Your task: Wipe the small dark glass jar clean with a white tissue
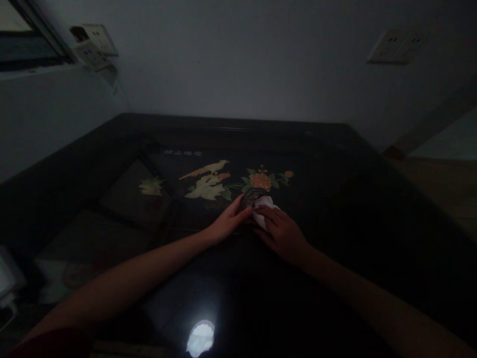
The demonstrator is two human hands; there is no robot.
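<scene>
My left hand (228, 220) is closed round the left side of a small dark, shiny, rounded object (253, 196) that looks like glass; its exact kind is hard to make out in the dim light. Against the right side of that object, my right hand (283, 229) presses a crumpled white tissue or cloth (265, 203), with the fingers bent over it. Both hands meet above the near part of a black glossy table (238, 278). Beyond them, an inlaid bird (208, 170) and an orange flower (260, 181) decorate the dark surface.
A white wall (238, 64) stands behind the table, with a socket plate (395, 45) at right and more sockets (97, 42) at left. A white device (8, 276) with a cable lies at the left edge. A bright light reflection shows near the front.
</scene>
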